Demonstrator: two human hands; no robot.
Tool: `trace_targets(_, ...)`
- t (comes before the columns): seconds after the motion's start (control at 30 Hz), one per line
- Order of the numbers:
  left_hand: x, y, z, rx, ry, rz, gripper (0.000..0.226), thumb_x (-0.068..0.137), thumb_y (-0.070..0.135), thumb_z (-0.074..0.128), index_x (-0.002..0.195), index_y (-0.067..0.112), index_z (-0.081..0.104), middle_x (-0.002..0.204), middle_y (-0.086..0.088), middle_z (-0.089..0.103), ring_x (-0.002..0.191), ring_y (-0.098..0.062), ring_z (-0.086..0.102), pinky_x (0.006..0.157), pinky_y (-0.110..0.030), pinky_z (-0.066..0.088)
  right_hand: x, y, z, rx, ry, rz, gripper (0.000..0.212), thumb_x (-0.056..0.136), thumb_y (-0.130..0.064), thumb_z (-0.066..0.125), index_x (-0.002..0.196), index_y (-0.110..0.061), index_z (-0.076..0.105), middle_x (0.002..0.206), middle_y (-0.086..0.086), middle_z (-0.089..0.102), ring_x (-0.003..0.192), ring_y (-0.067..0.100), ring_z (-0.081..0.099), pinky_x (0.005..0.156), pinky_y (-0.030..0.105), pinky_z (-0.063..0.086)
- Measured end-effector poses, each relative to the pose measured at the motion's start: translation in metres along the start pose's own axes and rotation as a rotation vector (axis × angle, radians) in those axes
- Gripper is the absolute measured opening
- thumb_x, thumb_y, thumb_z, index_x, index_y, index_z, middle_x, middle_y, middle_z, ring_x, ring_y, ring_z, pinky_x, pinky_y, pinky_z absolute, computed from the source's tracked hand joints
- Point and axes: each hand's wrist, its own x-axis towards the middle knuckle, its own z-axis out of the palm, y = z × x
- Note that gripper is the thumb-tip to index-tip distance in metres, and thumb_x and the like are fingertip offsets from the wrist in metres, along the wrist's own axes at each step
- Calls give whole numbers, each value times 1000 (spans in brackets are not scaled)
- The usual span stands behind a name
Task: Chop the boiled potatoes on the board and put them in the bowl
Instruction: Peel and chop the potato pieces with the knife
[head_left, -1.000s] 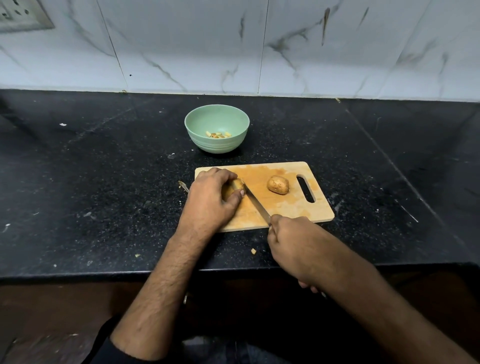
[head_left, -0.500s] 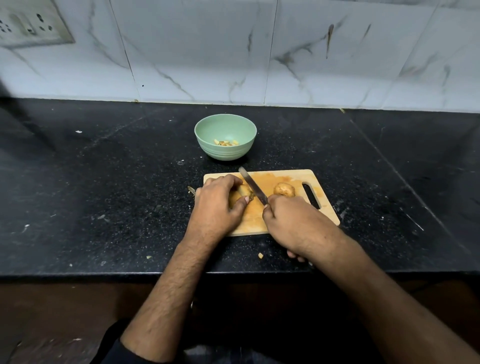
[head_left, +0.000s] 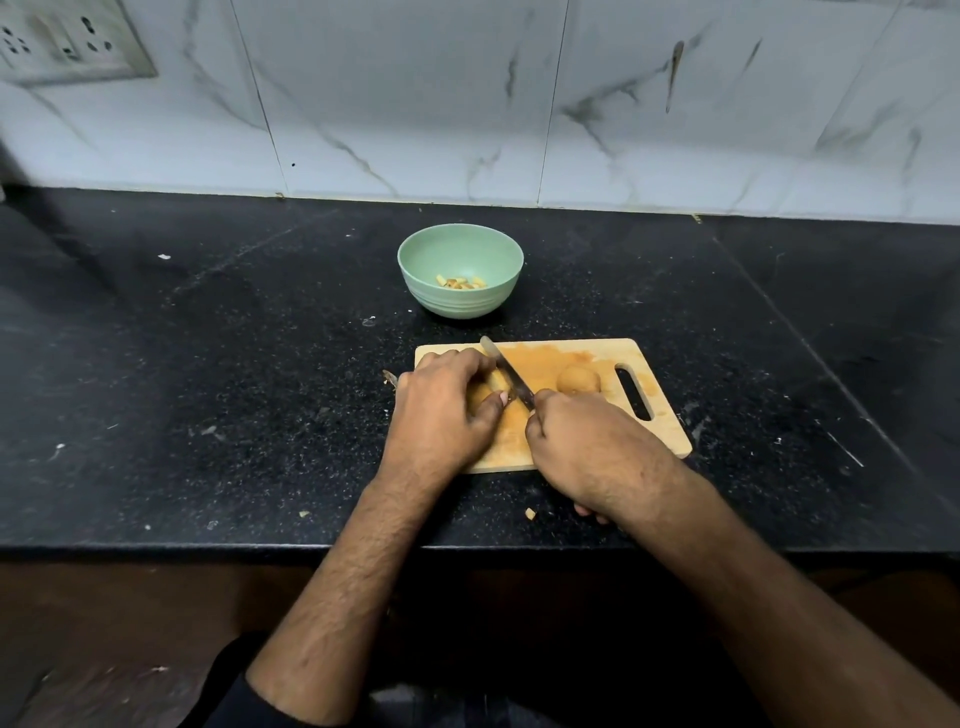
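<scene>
Left hand (head_left: 441, 410) is gripping the brown boiled potato (head_left: 488, 389); right hand (head_left: 587, 452) is clenching the steel knife (head_left: 506, 371), blade lying diagonally just right of the left fingertips.

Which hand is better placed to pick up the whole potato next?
Right. The right hand lies just below the whole potato, though it holds the knife; the left hand grips the other potato.

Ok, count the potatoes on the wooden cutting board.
2. One brown boiled potato sits under the left hand at the knife blade; the other whole brown potato lies beside the board's handle slot. Cut bits may be hidden.
</scene>
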Motion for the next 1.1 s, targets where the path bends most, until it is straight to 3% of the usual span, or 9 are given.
trace_targets(0.13,0,1,1,51,-15,30,30,86,35,68,114,27,61,108,7,64,108,-18,54,97,-46,43,2,2,-1,16,-13,-2,30,106,-34,31,124,-19,51,86,5,53,54,16,56,40,27,43)
trace_targets(0.3,1,0,0,21,-11,30,33,86,33,71,117,25,64,110,6,67,108,-18,56,99,-47,45,4,2,0,28,-39,8,33,106,-34,33,131,-20,49,95,8,53,60,17,50,48,31,47)
trace_targets(0.47,4,-2,0,1,-15,21,29,84,32,74,111,23,67,108,5,70,106,-19,59,98,-47,47,8,-2,-6,18,-98,29,33,106,-27,34,137,-21,47,90,11,56,49,20,61,32,25,47)
trace_targets(0.57,5,-3,0,-9,-15,15,28,83,31,76,109,24,69,109,7,71,107,-18,60,100,-46,46,18,-6,-6,60,-80,19,35,106,-24,33,139,-21,47,80,13,63,38,19,59,34,27,50)
trace_targets(0.7,4,-2,-1,-36,4,-1,31,82,28,79,111,24,71,111,7,72,110,-18,61,101,-48,46,37,3,12,143,-62,60,26,105,-33,38,120,-20,56,60,0,63,25,6,49,30,20,39)
trace_targets(0.77,4,-1,0,-41,12,-18,32,82,28,79,113,24,72,110,7,72,109,-18,61,102,-47,46,39,6,10,215,-104,76,26,104,-36,37,121,-26,55,61,0,62,26,6,48,32,20,40)
trace_targets(0.9,2,3,-1,-25,35,-38,36,84,30,79,118,25,71,111,6,71,108,-17,60,106,-44,42,25,3,-2,236,-196,32,40,105,-31,31,144,-34,40,66,11,66,32,15,54,41,28,51)
trace_targets(1.0,1,3,-2,-9,40,-47,38,85,33,78,122,25,70,115,6,71,111,-16,60,109,-42,40,15,3,2,160,-215,32,42,106,-29,31,148,-29,33,80,14,67,40,19,58,43,33,56)
trace_targets(1.1,0,4,-2,31,39,-36,38,87,36,75,123,26,69,119,7,70,114,-15,58,109,-36,35,4,1,-3,101,-214,51,38,107,-30,32,144,-21,37,78,16,67,44,23,60,47,38,59)
